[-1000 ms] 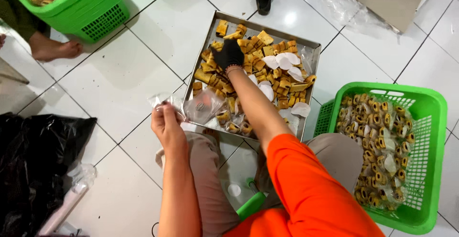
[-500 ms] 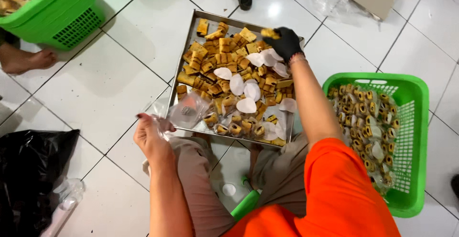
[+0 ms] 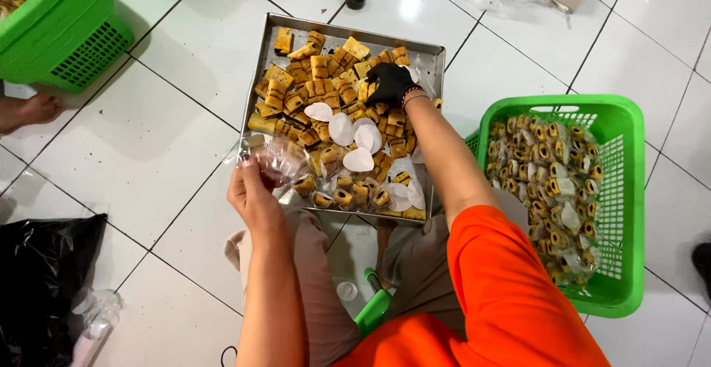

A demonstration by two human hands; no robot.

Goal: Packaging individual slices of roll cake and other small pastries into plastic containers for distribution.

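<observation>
Two hands are at work in your head view, well apart from each other. Your right hand (image 3: 389, 83), in a black glove, reaches far forward with the arm almost straight, fingers curled down onto the pastries (image 3: 326, 78) at the far right part of the metal tray (image 3: 438, 59); whether it has closed on a piece you cannot tell, since the glove hides the fingertips. Your left hand (image 3: 252, 193) is bare, held close to your knee at the tray's near left corner, fingers pinched on a clear plastic wrapper (image 3: 280, 161) that hangs over the tray's edge.

The tray lies on the white tiled floor (image 3: 141, 137), crowded with golden rolled pastries and several white paper rounds (image 3: 348, 130) lying on top near the middle. Just right of your outstretched arm sits a green basket (image 3: 615, 204) heaped with wrapped pastries. Another green basket (image 3: 70, 34) stands at the far left, with someone's bare foot (image 3: 29, 109) beside it, and a black bag (image 3: 37, 285) lies near your left elbow.
</observation>
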